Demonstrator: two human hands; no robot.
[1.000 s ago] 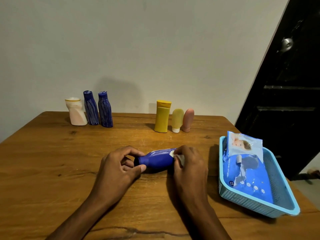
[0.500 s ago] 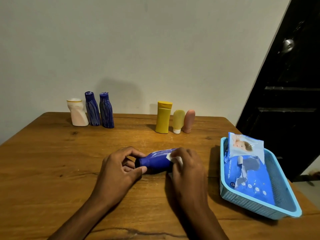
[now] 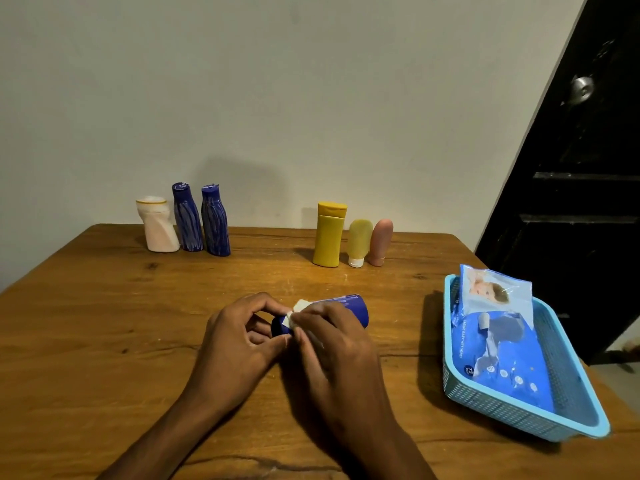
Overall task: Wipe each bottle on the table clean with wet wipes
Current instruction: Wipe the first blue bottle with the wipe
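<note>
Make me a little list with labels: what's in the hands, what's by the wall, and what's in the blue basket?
left hand: left hand holds the cap end of the blue bottle, which lies on its side
right hand: right hand rubs a wet wipe on that bottle
by the wall, left: white bottle, two streaky blue bottles
by the wall, right: yellow bottle, small yellow tube, pink tube
blue basket: wipes packs
table: wooden

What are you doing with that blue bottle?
A person is cleaning a blue bottle lying on its side on the wooden table. The left hand holds its cap end while the right hand rubs a white wet wipe over it. Six more bottles stand along the back, and the wipes pack sits in a blue basket.
</note>
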